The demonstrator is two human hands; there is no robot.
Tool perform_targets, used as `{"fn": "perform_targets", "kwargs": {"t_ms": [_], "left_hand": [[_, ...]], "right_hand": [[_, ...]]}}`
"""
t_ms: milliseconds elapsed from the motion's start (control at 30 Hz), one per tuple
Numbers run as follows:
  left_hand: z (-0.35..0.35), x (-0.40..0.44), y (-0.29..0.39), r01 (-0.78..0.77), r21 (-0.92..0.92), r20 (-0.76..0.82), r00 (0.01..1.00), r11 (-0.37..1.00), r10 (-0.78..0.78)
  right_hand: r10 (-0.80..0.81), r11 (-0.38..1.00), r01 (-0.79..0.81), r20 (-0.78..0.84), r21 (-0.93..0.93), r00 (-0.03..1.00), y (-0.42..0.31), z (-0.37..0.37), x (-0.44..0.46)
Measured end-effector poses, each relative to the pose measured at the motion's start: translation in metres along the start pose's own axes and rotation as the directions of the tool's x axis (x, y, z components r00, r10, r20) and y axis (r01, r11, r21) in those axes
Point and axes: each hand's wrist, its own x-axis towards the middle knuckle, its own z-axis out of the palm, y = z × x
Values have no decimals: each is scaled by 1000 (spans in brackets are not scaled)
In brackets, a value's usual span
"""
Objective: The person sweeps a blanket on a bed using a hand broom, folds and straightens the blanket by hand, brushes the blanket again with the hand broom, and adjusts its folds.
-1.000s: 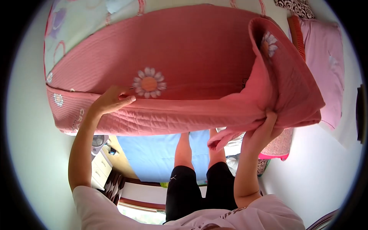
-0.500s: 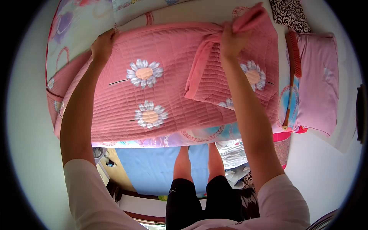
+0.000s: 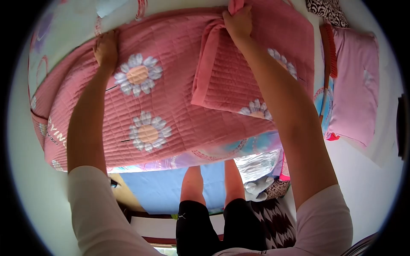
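A pink quilted bedspread (image 3: 171,85) with white daisy prints lies across the bed, with a folded-over flap (image 3: 230,85) on its right part. My right hand (image 3: 239,24) is closed on the bedspread near its far edge, and a bunched bit of pink cloth sticks up above the fist. At the far left edge, my left hand (image 3: 106,49) rests on the bedspread, fingers pointing away and looking stretched out over the cloth.
A pink pillow (image 3: 355,85) and a brush with red bristles (image 3: 329,55) lie at the right. Behind them is a brown patterned cushion (image 3: 326,12). A patterned sheet (image 3: 239,147) shows under the bedspread. A blue mat (image 3: 153,192) covers the floor by my legs.
Both hands have moved left, the right one also farther away, shifting the bedspread left. My left hand has gone from gripping the edge to lying on the cloth.
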Motion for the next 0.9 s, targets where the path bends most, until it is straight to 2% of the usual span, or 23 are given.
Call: {"fn": "perform_targets", "kwargs": {"t_ms": [33, 67, 100, 133, 167, 200, 233, 267, 333, 367, 400, 433, 467, 533, 567, 600, 633, 667, 733, 800, 833, 867, 900], "left_hand": [[-1, 2, -3, -15, -44, 42, 999, 999, 17], [-7, 2, -4, -30, -85, 80, 996, 996, 37], [-9, -2, -1, -33, -84, 78, 996, 996, 39], [-12, -7, 7, 17, -101, -15, 1000, 995, -19], [-21, -12, 17, 61, -126, -105, 992, 990, -75], [-39, -20, 30, -20, -219, -166, 986, 976, -17], [-66, -36, 48, -106, -305, -233, 972, 946, 34], [-112, -61, 78, -152, -528, -207, 977, 836, 47], [-127, -124, 133, -16, -853, -35, 999, 522, -26], [-151, -153, 168, 233, -871, 233, 971, 433, -56], [-160, -174, 187, 258, -787, 332, 943, 560, 33], [-154, -198, 210, 439, -877, 445, 895, 195, -15], [-148, -209, 226, 441, -876, 446, 895, 194, -21], [-141, -217, 251, 508, -793, 528, 848, 336, -36], [-140, -213, 256, 512, -791, 534, 845, 334, -30], [-138, -201, 258, 589, -744, 615, 788, 315, -21], [-137, -191, 261, 658, -692, 687, 726, 297, -9], [-139, -186, 260, 656, -695, 685, 728, 296, -5], [-151, -177, 261, 765, -638, 769, 626, 92, 131], [-189, -166, 275, 762, -637, 771, 628, 120, 104], [-203, -162, 284, 758, -637, 770, 635, 143, 64], [-208, -161, 289, 750, -644, 764, 641, 149, 75], [-211, -163, 288, 721, -692, 722, 692, 38, 19]], "right_hand": [[-45, 996, 38, -79, -85, 996, 8, 7, -3], [-36, 996, 29, -73, -89, 997, 8, 2, -8], [63, 998, -61, 101, -20, 993, -1, -8, -6], [140, 987, -155, 272, 36, 952, -11, -21, 3], [54, 953, -156, 359, 261, 932, -28, -52, 0], [56, 954, -154, 351, 259, 935, -27, -62, -6], [-32, 918, -140, 422, 370, 906, -20, -67, -14], [-130, 869, -131, 475, 478, 870, -16, -73, -20], [-259, 954, 165, 409, 251, 875, -25, -118, -73], [-337, 941, 300, 441, 154, 832, -31, -143, -100], [-406, 900, 430, 481, 64, 777, -37, -165, -126], [-406, 888, 459, 502, 21, 763, -38, -179, -154], [-402, 874, 485, 529, -21, 747, -32, -185, -177], [-444, 852, 523, 497, -25, 746, -1, -176, -202], [-478, 832, 554, 467, -32, 744, 10, -180, -212], [-476, 832, 554, 469, -36, 744, 5, -187, -212], [-469, 824, 565, 508, -42, 722, -1, -192, -212], [-461, 816, 575, 546, -47, 699, -9, -200, -210], [-446, 828, 557, 526, -64, 724, -7, -209, -209], [-467, 868, 495, 396, 37, 790, 6, -210, -204], [-463, 870, 492, 385, 27, 798, 10, -216, -199], [-332, 934, 353, 473, 46, 816, 5, -229, -189], [-197, 978, 202, 562, 54, 804, 0, -245, -180]]}}
